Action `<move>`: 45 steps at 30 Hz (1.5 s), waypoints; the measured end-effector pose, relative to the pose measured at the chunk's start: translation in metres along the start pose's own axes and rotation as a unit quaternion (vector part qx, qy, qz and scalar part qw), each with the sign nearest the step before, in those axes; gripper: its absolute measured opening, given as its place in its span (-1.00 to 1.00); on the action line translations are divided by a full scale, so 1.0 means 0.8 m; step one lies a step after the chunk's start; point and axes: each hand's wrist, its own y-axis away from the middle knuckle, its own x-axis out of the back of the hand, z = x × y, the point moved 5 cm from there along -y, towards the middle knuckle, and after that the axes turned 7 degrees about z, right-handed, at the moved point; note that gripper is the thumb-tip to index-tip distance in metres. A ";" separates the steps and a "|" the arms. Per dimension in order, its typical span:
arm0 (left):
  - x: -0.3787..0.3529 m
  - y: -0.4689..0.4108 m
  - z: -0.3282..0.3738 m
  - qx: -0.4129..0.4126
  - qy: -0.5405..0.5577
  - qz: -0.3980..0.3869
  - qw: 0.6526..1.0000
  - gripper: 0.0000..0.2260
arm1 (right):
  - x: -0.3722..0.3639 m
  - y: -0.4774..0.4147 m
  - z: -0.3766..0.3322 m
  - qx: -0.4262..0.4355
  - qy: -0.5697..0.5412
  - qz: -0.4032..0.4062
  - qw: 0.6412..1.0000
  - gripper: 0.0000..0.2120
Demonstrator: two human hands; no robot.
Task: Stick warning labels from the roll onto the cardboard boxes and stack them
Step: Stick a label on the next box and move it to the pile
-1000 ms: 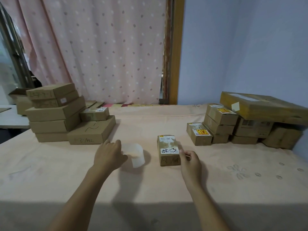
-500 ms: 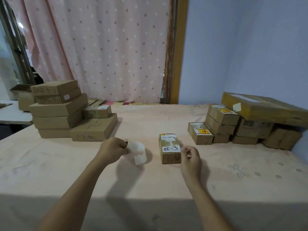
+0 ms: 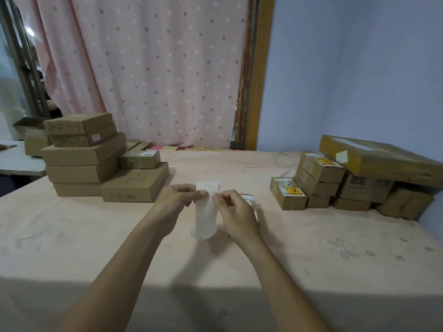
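My left hand (image 3: 176, 204) holds the white label roll (image 3: 207, 186) lifted above the table's middle. A loose strip of backing paper (image 3: 204, 220) hangs down from the roll. My right hand (image 3: 236, 213) pinches the strip's right edge near its top. Behind my right hand lies a small cardboard box (image 3: 249, 200), mostly hidden, with a white label showing. At the right stands a small box with a yellow warning label (image 3: 287, 193), next to a stack whose top box (image 3: 321, 167) also carries one.
A pile of plain cardboard boxes (image 3: 84, 155) stands at the left, with a flat box (image 3: 135, 183) in front. A large flat box (image 3: 381, 158) lies tilted over more boxes at the far right, against the blue wall. A pink cloth (image 3: 311, 248) covers the table.
My left hand lifted the label roll off the table. My right hand left the small box and came over to pinch the hanging strip.
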 end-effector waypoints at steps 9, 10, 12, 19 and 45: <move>0.004 0.027 0.006 -0.153 -0.036 -0.033 0.987 -0.86 | -0.006 -0.009 -0.010 0.005 -0.163 -0.009 0.987 -0.80; 0.003 0.030 0.009 -0.155 -0.038 -0.047 0.986 -0.82 | -0.006 -0.008 -0.009 0.010 -0.166 -0.012 0.986 -0.80; 0.003 0.033 0.013 -0.147 -0.034 -0.090 0.984 -0.72 | -0.006 -0.007 -0.007 0.008 -0.168 -0.012 0.986 -0.80; 0.006 0.039 0.020 -0.148 0.019 -0.066 0.987 -0.85 | -0.010 -0.001 -0.003 -0.003 -0.152 -0.050 0.987 -0.80; 0.015 0.047 0.010 -0.296 -0.155 0.042 0.942 -0.95 | -0.013 0.010 -0.040 0.333 0.181 0.132 0.916 -0.77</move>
